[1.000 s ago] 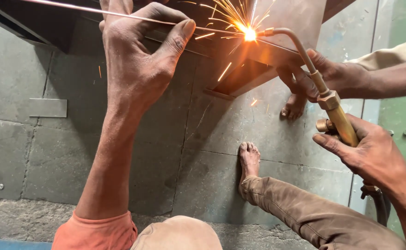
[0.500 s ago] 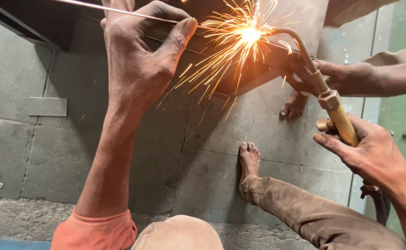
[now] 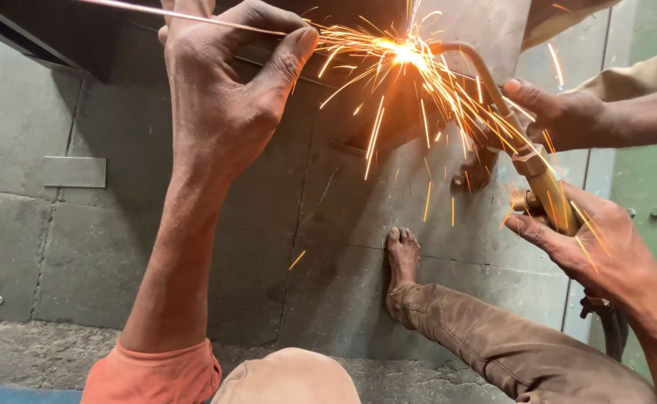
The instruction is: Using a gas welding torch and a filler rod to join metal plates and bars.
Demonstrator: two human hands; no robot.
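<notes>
My left hand (image 3: 227, 97) pinches a thin metal filler rod (image 3: 171, 15) that runs in from the upper left to a bright flame point (image 3: 405, 52). My right hand (image 3: 594, 243) grips the brass handle of a gas torch (image 3: 545, 176); its curved neck (image 3: 478, 63) reaches up to the same glowing spot on a dark metal piece (image 3: 388, 127). Orange sparks spray down and right from there. Another person's hand (image 3: 560, 112) comes in from the right and holds the metal piece near the torch neck.
My bare foot (image 3: 402, 258) and brown trouser leg (image 3: 493, 337) rest on the grey metal floor plates (image 3: 66, 247). Another bare foot (image 3: 474, 172) shows under the workpiece. A green panel (image 3: 654, 202) stands at the right. A hose (image 3: 605, 322) hangs below my right hand.
The flame point has flared from a small spark into a wide shower of sparks falling right and down. Both my hands have stayed almost in place.
</notes>
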